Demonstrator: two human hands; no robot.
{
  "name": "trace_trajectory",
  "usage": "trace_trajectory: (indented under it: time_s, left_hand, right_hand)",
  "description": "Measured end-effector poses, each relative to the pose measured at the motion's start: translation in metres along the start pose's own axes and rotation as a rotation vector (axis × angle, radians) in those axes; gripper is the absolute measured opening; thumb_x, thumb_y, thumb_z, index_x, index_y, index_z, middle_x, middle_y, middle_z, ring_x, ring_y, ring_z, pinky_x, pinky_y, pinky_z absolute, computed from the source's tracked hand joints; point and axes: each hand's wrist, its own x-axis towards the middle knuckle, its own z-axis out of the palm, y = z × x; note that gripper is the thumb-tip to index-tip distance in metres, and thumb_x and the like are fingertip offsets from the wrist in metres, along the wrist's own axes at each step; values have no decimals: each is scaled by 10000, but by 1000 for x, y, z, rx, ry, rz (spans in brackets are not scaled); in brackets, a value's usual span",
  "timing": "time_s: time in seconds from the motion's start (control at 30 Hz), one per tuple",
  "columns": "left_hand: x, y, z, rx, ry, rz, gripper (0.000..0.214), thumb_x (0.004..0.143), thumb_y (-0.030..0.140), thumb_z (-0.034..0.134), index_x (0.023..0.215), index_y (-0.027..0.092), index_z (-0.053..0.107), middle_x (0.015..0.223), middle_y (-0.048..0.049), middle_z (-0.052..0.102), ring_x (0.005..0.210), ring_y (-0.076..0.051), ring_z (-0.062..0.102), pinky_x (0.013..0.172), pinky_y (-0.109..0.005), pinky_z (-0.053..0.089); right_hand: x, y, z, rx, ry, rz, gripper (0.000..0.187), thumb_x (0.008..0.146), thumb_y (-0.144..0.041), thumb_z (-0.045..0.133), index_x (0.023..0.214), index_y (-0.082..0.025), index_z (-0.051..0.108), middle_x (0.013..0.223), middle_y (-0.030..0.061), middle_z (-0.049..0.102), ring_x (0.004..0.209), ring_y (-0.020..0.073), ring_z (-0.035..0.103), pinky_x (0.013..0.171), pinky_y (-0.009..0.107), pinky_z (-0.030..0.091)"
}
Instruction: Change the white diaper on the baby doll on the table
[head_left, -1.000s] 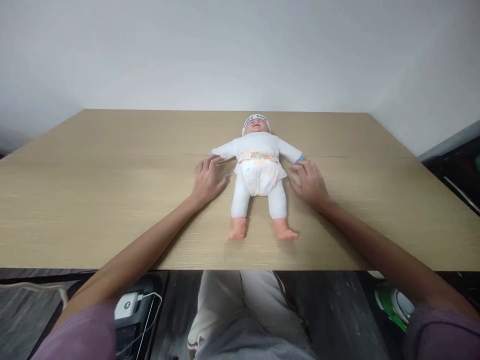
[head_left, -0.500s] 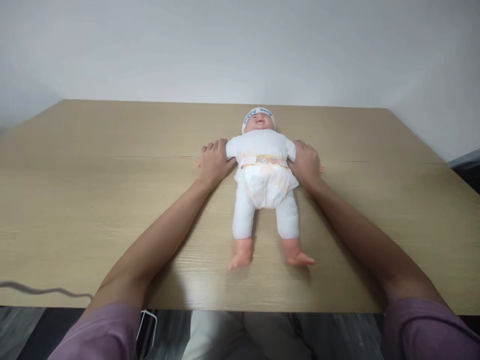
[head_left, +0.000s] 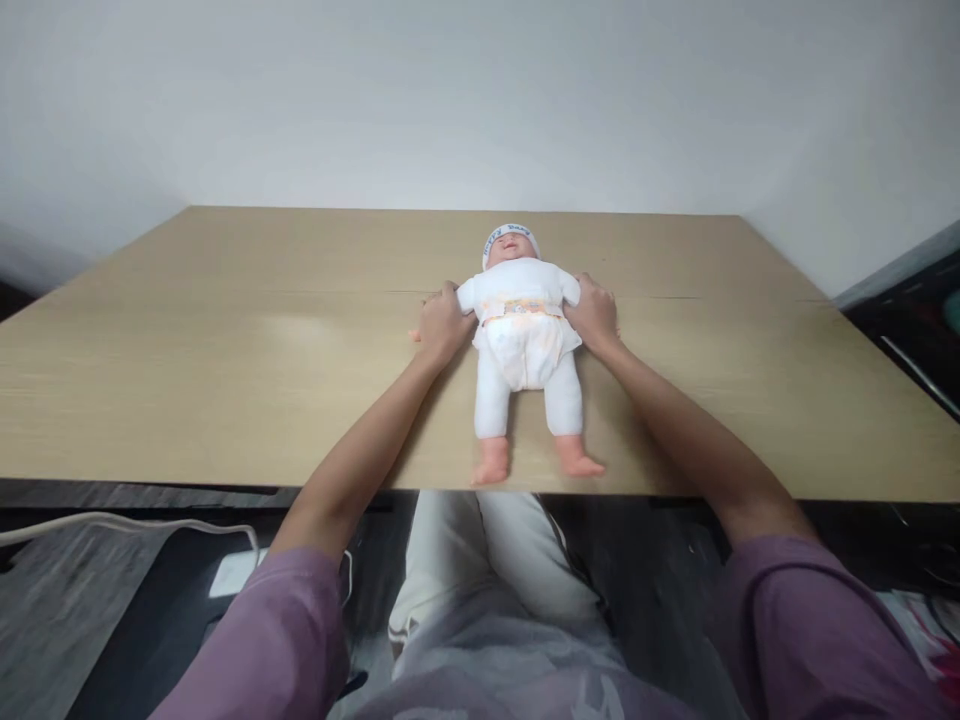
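White fabric clothes the doll (head_left: 517, 282) that lies on its back in the head view, around the middle of the tabletop's width and close to the near edge. Its head points toward the pale wall (head_left: 465, 100), and its bare pinkish feet (head_left: 491, 462) point toward the person, just inside that edge. A white band (head_left: 510, 234) with blue lettering wraps its forehead. Around its hips is a white diaper (head_left: 527, 348) with an orange-patterned waist strip, worn over the white leggings.

The left grip (head_left: 444, 322), a bare hand, is curled around the doll's arm on its own side, thumb toward the doll's body; the doll's small hand (head_left: 414, 335) pokes out beyond it. The right grip (head_left: 594, 315) is likewise closed about the opposite arm, close beside the torso. Both forearms reach in over the near edge from rolled purple sleeves (head_left: 806, 625).

Light wood grain covers the tabletop (head_left: 187, 390), with a thin seam running across it behind the hands. Below its edge are the person's pale trousers (head_left: 450, 540), a whitish cable (head_left: 112, 521) at the left, and a small white box (head_left: 232, 573) on a dark surface. A dark object (head_left: 900, 320) stands beyond the tabletop's right side, its nature hard to tell.
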Motion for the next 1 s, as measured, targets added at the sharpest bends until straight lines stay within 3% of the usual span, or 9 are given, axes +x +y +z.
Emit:
trace_trajectory:
  time_s: [0.13,0.3,0.47,0.57,0.67,0.73,0.83,0.9,1.0]
  left_hand:
    - [-84,21,-45,-116,-54,-78,510,934,540,743,1277,218,546,1221,-177,801,1133,-414,763,916,-426,536]
    - [-242,41,-93,-222,-129,-83,644,883,631,773,1267,229,449,1174,-155,779,1072,-416,788,822,-412,570]
    - [-416,37,-104,-264,-196,-2,660,891,634,748,1291,222,422,1182,-163,733,1042,-413,800,828,-462,614]
    - [-484,20,-104,-278,-324,-2,630,890,577,760,1292,220,433,1203,-176,738,1053,-416,803,839,-479,627]
    - [-516,4,-102,-299,-449,-93,578,891,530,761,1255,233,425,1268,-182,733,1075,-409,803,866,-486,624]
    - [-523,-3,-98,-306,-513,-145,553,915,513,734,1271,229,420,1260,-170,736,1054,-391,803,869,-478,615]
    - [-524,-9,-91,-242,-546,-151,524,1022,574,637,1335,200,446,1210,-162,754,1078,-395,787,958,-531,576]
    - [-524,-9,-87,-163,-508,-123,538,1073,618,580,1368,180,477,1239,-177,751,1170,-415,752,1058,-601,515]
    - [-521,-5,-89,-67,-383,-60,605,1086,628,594,1458,161,495,1413,-219,677,1307,-431,655,1132,-646,445]
  right_hand:
    - [-35,0,-43,50,-86,-66,466,937,-231,646,1396,-176,711,1253,192,827,1104,399,744,899,422,540]
    - [-113,1,-108,163,-169,-315,442,879,-223,659,1308,-198,761,1226,127,844,1082,358,752,868,371,522]
    - [-226,-18,-162,173,-276,-499,261,955,-230,627,1174,-182,760,1172,130,820,1067,312,729,911,365,498]
    - [-291,-30,-163,94,-356,-561,230,1027,-265,629,1207,-195,754,1189,123,812,1122,318,704,1006,402,477]
    - [-337,-34,-134,20,-468,-574,242,1030,-223,627,1244,-170,727,1186,149,793,1117,338,677,1004,439,484]
    - [-354,-31,-107,-23,-538,-517,335,1009,-171,616,1333,-151,701,1228,171,770,1147,360,666,1003,466,507]
    - [-365,-21,-73,47,-578,-420,400,1014,-181,623,1407,-153,689,1458,208,690,1296,388,640,1121,537,515]
    - [-369,-11,-65,195,-542,-370,341,1036,-243,643,1360,-173,723,1553,203,635,1391,382,618,1230,575,471]
    - [-379,0,-75,429,-517,-283,255,1072,-352,647,1266,-236,765,1415,134,715,1353,324,672,1246,548,484]
